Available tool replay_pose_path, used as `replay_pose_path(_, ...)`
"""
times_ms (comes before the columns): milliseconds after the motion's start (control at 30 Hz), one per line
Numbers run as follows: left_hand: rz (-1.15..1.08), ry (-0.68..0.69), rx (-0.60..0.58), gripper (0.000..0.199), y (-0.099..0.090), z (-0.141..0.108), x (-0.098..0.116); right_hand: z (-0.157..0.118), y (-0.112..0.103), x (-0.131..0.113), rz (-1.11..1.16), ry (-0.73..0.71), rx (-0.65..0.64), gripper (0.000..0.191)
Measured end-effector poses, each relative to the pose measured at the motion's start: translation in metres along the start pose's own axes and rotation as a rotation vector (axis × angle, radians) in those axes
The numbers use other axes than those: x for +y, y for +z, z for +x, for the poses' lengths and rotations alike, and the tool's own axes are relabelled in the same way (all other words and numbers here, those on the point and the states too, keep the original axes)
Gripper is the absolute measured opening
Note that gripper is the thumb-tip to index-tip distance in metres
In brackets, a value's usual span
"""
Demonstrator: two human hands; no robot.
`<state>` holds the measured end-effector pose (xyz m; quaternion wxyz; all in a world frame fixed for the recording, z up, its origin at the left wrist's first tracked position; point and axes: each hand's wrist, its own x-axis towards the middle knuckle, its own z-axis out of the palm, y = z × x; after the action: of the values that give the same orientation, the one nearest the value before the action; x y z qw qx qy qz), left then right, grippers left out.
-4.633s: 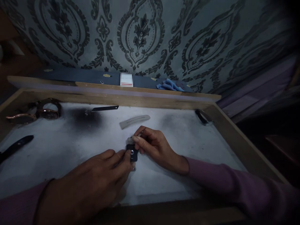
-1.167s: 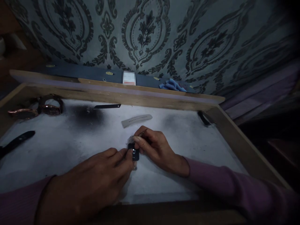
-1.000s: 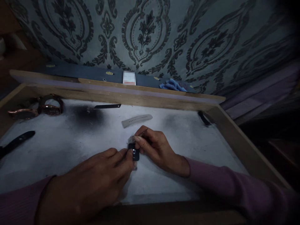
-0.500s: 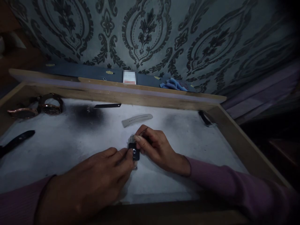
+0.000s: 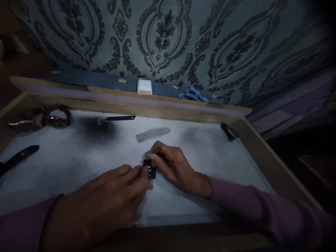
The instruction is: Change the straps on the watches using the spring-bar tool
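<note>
A small dark watch body [image 5: 151, 172] lies at the middle of the white surface, with a pale strap end [image 5: 146, 156] at its top and another light piece below. My left hand [image 5: 115, 190] is closed on the watch, its fingertips pressing its left side and face. In a pinch at the watch's top edge, my right hand [image 5: 173, 164] holds a thin, slim tool [image 5: 158, 149]; its tip is hidden by the fingers. Just beyond the hands rests a loose grey watch strap [image 5: 153, 134] with a row of holes.
Wooden walls [image 5: 131, 105] border the white surface. Two round watches [image 5: 55, 120] sit at the far left, a black strap [image 5: 22, 157] nearer. A black blade [image 5: 120, 118] lies at the back, another dark strap [image 5: 229, 133] at right. A blue cloth [image 5: 193, 94] lies beyond the wall.
The thin tool in my right hand shows more clearly and has tilted a little. My left hand keeps its hold on the watch; the view has shifted very slightly.
</note>
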<state>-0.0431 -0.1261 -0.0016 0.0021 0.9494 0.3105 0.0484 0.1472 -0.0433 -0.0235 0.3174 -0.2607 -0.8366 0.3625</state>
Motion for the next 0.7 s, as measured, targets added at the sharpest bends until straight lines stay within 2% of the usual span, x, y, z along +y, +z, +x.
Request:
replay_pose_path(200,0.056,0.005,0.015,0.034,-0.0026,-0.0001,-0.0002,0.0008,0.0000,0.0009,0.037,-0.031,0.032,0.017)
replay_pose_path(467,0.058,0.016,-0.011,0.038,-0.0039,-0.0007,0.0002,-0.0005,0.0000,0.0011,0.023,-0.028,0.032,0.017)
replay_pose_path(700,0.083,0.030,0.018,0.036,-0.0038,-0.0018,-0.0005,-0.0006,-0.0005,0.0019,0.016,-0.020,0.022,0.017)
